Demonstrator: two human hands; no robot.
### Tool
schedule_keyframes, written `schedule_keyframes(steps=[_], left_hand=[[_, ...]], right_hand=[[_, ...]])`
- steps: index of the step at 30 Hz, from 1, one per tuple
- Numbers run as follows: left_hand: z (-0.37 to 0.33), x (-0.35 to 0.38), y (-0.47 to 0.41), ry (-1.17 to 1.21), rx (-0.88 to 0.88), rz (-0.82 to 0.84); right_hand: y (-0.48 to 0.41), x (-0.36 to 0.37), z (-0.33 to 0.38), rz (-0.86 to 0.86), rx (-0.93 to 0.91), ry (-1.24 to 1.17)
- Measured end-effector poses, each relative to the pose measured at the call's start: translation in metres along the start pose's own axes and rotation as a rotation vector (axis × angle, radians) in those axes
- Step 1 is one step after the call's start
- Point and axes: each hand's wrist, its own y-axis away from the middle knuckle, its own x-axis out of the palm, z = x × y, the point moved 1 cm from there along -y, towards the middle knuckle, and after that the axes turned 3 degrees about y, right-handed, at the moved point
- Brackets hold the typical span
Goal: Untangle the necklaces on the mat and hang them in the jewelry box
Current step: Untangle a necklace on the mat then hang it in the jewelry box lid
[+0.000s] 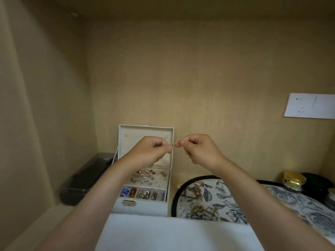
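My left hand (152, 151) and my right hand (197, 149) are raised side by side in front of the open lid of the white jewelry box (145, 205). Their fingertips nearly meet, and both pinch the ends of a fine necklace (173, 144), of which only a tiny gold clasp shows between them. The chain itself is too thin to see. The box's tray holds several small jewelry pieces in compartments. A white mat (172, 232) lies at the bottom of the view. A small tangle of jewelry (197, 187) lies on the floral pouch.
A floral fabric pouch (226, 201) with black trim lies right of the box. A dark case (87, 180) sits at the left against the wall. A yellow-lidded jar (294, 181) and dark containers stand at far right. A white card (310, 105) hangs on the back wall.
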Motion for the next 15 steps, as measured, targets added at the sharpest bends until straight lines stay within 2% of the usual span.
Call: schedule_keyframes(steps=[3,8,15], left_hand=[[0.013,-0.04,0.002,0.02,0.011,-0.062],[0.058,-0.092,-0.015,-0.109,0.05,-0.379],[0.1,-0.127,-0.038,-0.324,-0.019,-0.643]], right_hand=[[-0.02,0.032,0.011,-0.025,-0.04,0.041],[-0.061,0.087,0.009,-0.162,-0.076,0.066],[-0.117,0.154,0.001,-0.304,-0.039,0.145]])
